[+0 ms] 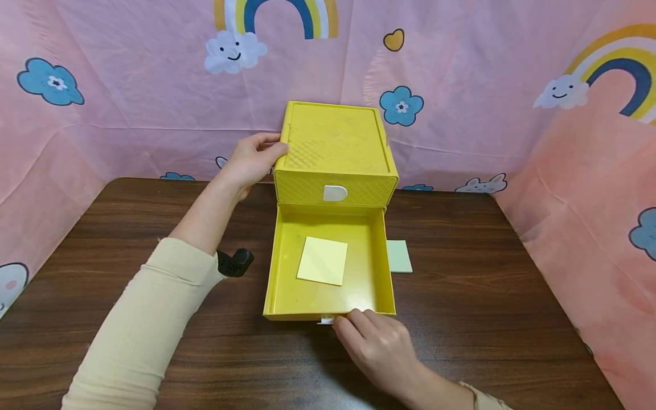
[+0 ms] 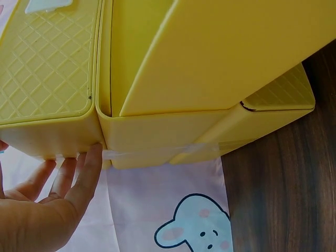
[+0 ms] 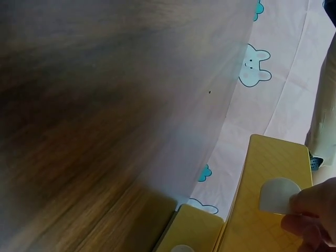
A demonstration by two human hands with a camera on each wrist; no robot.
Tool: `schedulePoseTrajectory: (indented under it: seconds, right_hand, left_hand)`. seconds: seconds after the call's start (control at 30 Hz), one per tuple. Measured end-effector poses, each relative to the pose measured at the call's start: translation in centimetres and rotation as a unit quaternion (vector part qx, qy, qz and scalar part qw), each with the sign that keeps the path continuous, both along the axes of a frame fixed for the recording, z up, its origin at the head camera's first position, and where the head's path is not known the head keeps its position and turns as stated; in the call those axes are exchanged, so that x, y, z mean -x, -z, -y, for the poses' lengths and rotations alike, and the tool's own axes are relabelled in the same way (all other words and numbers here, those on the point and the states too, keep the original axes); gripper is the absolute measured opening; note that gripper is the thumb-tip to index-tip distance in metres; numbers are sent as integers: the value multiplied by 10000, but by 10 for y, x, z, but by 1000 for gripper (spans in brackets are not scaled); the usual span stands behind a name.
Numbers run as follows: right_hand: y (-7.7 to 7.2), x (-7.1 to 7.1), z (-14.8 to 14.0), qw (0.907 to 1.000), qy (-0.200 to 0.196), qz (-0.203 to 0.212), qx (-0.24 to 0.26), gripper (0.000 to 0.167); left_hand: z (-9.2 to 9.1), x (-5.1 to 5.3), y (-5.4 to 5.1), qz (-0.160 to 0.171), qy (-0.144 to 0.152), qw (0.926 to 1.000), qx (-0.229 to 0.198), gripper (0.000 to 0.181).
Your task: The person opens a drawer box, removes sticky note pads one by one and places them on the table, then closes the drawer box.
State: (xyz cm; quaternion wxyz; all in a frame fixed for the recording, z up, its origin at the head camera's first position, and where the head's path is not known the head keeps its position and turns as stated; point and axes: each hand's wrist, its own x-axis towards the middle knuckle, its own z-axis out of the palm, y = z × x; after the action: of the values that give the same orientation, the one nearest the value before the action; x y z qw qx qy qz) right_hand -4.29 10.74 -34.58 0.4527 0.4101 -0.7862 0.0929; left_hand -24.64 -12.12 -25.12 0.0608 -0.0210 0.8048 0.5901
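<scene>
While pink printed cloth [image 1: 461, 74] fills the background, I look down on the dark wood-grain table [image 1: 487, 296] through the head camera. Near the middle of the table's back edge stands the yellow stacked-drawer cabinet [image 1: 333, 136]. Below its top tier, a yellow drawer [image 1: 366, 256] juts toward me, well out from the body.

At the cabinet's upper left side I have the left hand [image 1: 251, 162], fingers extended, fingertips touching the top tier's side wall. At the drawer's front edge, the right hand [image 1: 381, 350] pinches the pull. Inside, just left of the middle, lies the pale-yellow sticky-note pad [image 1: 323, 261], slightly askew; a mint-green note pad [image 1: 400, 256] lies on the table by the drawer's right edge, partly hidden by it. Smallest is the white pull tab [image 3: 273, 195], held near one end.

I judge the step in hand to be sliding the drawer while bracing the cabinet; which way, I cannot tell. The next move seems to call for a level, straight slide, a firm pinch and steady left-hand pressure, lest the stack shift.
</scene>
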Motion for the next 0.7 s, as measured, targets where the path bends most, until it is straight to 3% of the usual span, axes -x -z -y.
schedulePoseTrajectory:
  seconds: [0.37, 0.7]
  right_hand:
    - [0, -2, 1, 9999, 29, -33, -90, 26]
    - [4, -5, -1, 9998, 153, 26, -156, 26]
  left_hand:
    - [1, -2, 0, -90, 35, 9999, 103, 49]
    - [1, -2, 0, -39, 59, 10000, -50, 49]
